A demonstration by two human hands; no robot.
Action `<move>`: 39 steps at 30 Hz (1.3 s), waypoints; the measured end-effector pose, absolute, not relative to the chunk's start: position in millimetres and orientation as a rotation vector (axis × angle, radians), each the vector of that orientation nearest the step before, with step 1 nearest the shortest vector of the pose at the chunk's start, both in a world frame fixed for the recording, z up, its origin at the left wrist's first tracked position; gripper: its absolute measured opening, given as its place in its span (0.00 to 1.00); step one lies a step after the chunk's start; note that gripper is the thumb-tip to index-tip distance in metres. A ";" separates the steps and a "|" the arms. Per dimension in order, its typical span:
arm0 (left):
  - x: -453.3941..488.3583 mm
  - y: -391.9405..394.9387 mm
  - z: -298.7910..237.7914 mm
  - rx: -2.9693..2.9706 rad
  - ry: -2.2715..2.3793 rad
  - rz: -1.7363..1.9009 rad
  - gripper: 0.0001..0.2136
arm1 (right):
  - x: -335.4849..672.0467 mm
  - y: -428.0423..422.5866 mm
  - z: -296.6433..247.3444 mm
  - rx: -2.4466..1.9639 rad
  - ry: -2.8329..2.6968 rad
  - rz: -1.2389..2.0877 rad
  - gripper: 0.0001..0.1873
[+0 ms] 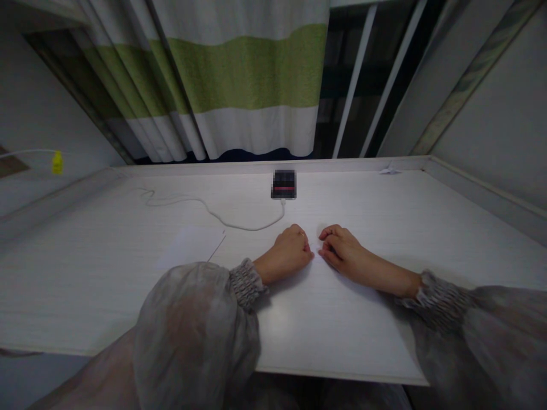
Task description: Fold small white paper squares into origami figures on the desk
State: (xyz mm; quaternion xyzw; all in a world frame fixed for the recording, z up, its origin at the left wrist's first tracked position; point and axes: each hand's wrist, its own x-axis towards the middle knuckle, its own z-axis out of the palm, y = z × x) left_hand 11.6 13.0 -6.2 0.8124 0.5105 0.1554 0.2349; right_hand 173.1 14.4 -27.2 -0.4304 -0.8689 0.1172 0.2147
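Observation:
Near the middle of the white table, my two hands face each other with a narrow gap between them. A small piece of white paper shows in that gap, mostly covered by the fingers and hard to tell from the tabletop. My left hand is closed, its fingertips pressed together at the paper's left side. On the other side, my right hand has curled fingers, with thumb and fingertip pinched at the paper's right edge. Both wrists rest low over the table in grey gathered cuffs.
White sheets of paper lie left of my hands, with a thin dark line along their right edge. Behind stands a blurred dark device with a white cable trailing left. A folded white paper piece lies at the back right.

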 end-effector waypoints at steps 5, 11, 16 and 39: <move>9.0 12.4 -7.1 2.189 1.370 0.506 0.05 | 173.2 13.8 -28.6 -1.213 -2.389 0.308 0.06; 6.3 11.7 -6.4 2.129 1.328 0.553 0.12 | 171.4 12.4 -24.1 -1.312 -2.391 0.320 0.04; 6.5 12.7 -6.8 2.078 1.311 0.561 0.12 | 169.6 11.8 -20.2 -1.375 -2.381 0.390 0.04; 5.1 15.4 -6.0 2.077 1.310 0.580 0.07 | 191.3 -3.3 -2.9 -0.888 -2.567 0.491 0.14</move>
